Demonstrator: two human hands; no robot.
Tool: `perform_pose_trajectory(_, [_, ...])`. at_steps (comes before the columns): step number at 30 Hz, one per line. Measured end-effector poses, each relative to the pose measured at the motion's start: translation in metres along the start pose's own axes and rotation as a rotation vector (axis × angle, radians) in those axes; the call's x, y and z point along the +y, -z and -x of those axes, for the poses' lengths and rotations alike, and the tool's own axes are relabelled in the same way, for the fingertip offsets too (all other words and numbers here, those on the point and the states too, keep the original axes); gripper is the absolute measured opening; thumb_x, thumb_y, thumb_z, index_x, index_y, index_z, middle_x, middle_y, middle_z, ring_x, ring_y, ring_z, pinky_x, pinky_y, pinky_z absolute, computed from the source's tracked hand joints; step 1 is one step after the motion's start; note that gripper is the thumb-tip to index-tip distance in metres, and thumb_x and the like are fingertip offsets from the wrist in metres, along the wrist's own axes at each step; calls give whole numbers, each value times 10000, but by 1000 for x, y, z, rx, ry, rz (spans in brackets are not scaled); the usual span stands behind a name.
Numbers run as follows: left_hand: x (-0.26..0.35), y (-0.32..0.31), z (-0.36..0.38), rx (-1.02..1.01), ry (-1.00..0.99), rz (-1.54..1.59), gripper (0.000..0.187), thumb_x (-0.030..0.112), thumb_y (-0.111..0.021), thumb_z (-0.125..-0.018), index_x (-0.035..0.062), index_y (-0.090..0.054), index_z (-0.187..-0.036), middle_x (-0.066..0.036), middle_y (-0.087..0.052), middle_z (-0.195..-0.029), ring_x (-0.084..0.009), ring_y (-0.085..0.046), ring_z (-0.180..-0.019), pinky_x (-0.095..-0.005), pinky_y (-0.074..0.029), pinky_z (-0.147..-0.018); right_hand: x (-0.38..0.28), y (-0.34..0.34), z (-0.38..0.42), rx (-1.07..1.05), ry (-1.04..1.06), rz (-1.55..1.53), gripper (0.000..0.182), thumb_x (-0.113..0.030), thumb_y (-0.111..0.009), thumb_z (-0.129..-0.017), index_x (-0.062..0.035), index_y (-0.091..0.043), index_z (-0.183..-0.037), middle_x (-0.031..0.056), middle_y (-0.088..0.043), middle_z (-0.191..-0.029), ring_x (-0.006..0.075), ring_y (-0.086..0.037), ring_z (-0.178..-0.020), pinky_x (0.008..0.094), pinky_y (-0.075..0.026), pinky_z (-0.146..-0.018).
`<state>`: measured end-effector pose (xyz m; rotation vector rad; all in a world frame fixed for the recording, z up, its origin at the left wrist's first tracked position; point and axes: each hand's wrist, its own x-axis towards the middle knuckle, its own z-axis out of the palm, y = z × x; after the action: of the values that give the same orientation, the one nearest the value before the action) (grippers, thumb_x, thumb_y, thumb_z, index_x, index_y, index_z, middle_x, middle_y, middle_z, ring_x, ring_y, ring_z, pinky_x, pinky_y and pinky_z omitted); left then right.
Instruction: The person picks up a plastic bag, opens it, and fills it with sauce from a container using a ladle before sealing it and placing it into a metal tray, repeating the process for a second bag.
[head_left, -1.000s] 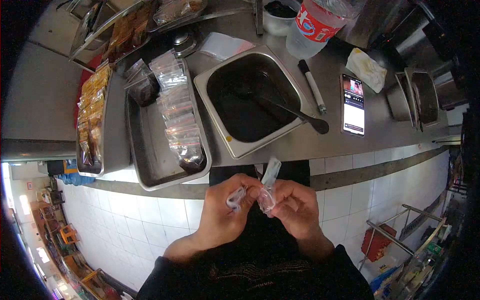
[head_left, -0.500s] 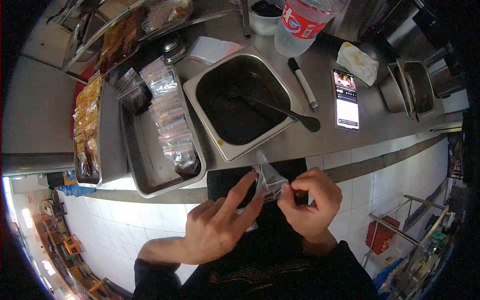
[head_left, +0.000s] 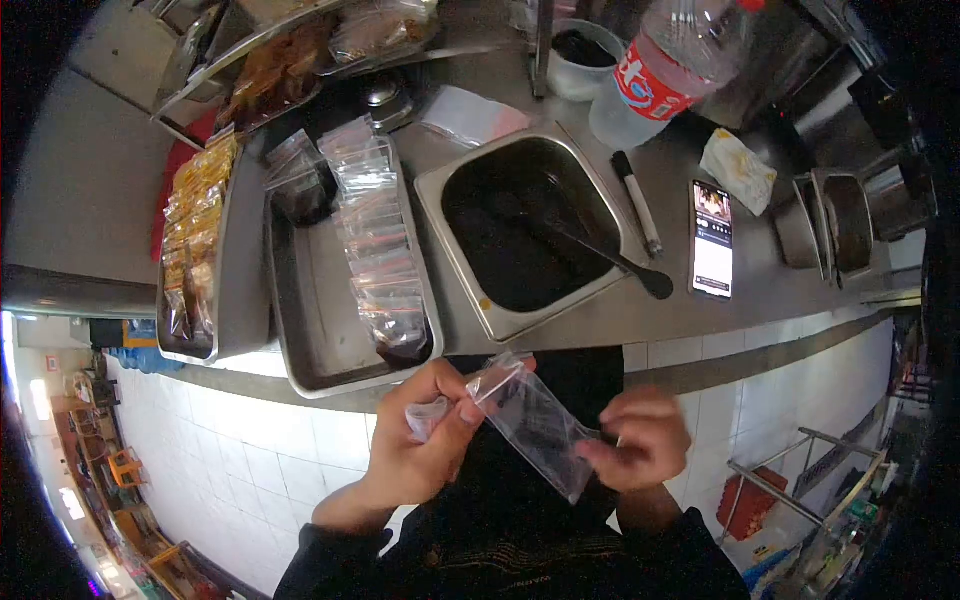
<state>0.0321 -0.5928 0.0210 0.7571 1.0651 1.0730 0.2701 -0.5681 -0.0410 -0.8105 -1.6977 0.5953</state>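
Observation:
A clear plastic bag [head_left: 535,425] hangs between my hands at the counter's front edge. My left hand [head_left: 425,435] pinches its upper left end, with crumpled clear plastic between the fingers and palm. At the bag's right edge, my right hand [head_left: 640,440] is closed, its thumb and forefinger against the plastic. Beyond them stands a square metal pan [head_left: 500,325] of dark contents, with a black spoon [head_left: 655,283] resting over its rim. Left of it, a long metal tray [head_left: 285,345] holds a row of small filled zip bags [head_left: 375,235].
Another tray [head_left: 240,300] holds yellow packets at the left. Behind the pan are flat bags [head_left: 465,115], a white tub [head_left: 580,80] and a large bottle [head_left: 665,75]. A marker [head_left: 637,205], a phone [head_left: 711,240] and a crumpled cloth [head_left: 738,170] lie to the right.
The clear bag is now stretched out lower right from my left hand, which has turned and closed on its end. The view has shifted, so the counter items appear further right.

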Motion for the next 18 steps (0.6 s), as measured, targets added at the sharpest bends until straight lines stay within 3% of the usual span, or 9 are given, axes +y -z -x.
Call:
perform_pose_trajectory(1, [1, 4, 2, 20, 4, -30, 147, 151, -579, -1005, 29, -530, -940, -227, -661, -1219, -23, -480, -536, -201, -369, -457, 10, -5, 4, 213, -3, -3, 376, -102, -910, -660, -44, -678, -950, 57, -635, -842, 166, -632, -704, 309, -503, -603])
perform_pose_trajectory(4, [-2, 13, 9, 57, -39, -82, 169, 180, -610, -986, 40, -532, -933, -256, -643, -1240, -23, -458, -492, -201, -353, -426, 26, -11, -21, 539, -398, -88, 458, -97, -881, -702, -28, -640, -1086, 61, -631, -895, 139, -617, -749, 299, -502, -632])
perform_pose_trajectory(6, [-6, 18, 9, 45, -145, -66, 192, 199, -645, -964, 45, -536, -926, -274, -634, -1251, -20, -435, -451, -196, -326, -394, 31, -9, -37, 400, -507, -19, 446, -83, -846, -752, -17, -617, -1129, 64, -627, -906, 126, -613, -738, 269, -493, -628])
perform_pose_trajectory(7, [-5, 21, 12, 85, -104, -46, 259, 247, -704, -920, 46, -542, -908, -304, -615, -1265, -24, -455, -458, -184, -331, -406, 31, -7, -42, 332, -565, 18, 439, -76, -828, -778, -12, -605, -1151, 66, -626, -912, 119, -611, -733, 254, -488, -626])
perform_pose_trajectory(10, [-4, 29, 17, 94, -149, 2, 309, 285, -740, -887, 44, -546, -879, -329, -602, -1267, -13, -443, -448, -176, -333, -408, 32, -16, -50, 358, -570, -64, 361, -50, -775, -841, -7, -603, -1156, 59, -627, -918, 85, -597, -674, 205, -467, -579])
perform_pose_trajectory(11, [3, 29, 20, 134, -104, 19, 342, 290, -774, -855, 32, -549, -859, -362, -587, -1261, -102, -646, -655, -204, -465, -525, 28, -21, -56, 381, -579, -117, 338, -47, -764, -852, -7, -607, -1149, 50, -626, -895, 79, -593, -654, 197, -462, -563])
perform_pose_trajectory(13, [0, 30, 19, 154, -159, 12, 339, 275, -786, -841, 24, -559, -864, -370, -588, -1248, -223, -677, -906, -275, -530, -677, 21, -32, -70, 427, -594, -226, 291, -41, -743, -875, -5, -616, -1135, 31, -624, -851, 67, -585, -616, 182, -451, -532])
perform_pose_trajectory(16, [0, 28, 20, 118, -165, 59, 319, 226, -803, -822, 12, -572, -879, -370, -596, -1229, -375, -576, -1210, -394, -531, -889, 27, -45, -79, 369, -603, -327, 224, -58, -743, -882, -9, -640, -1075, 12, -626, -790, 58, -599, -616, 197, -459, -506])
perform_pose_trajectory(18, [-2, 26, 21, 46, -163, 108, 296, 176, -806, -811, 5, -577, -891, -362, -607, -1213, -430, -517, -1296, -456, -507, -967, 30, -50, -80, 277, -477, -116, 142, -31, -712, -883, -2, -651, -1008, 72, -657, -767, 142, -654, -650, 263, -495, -544])
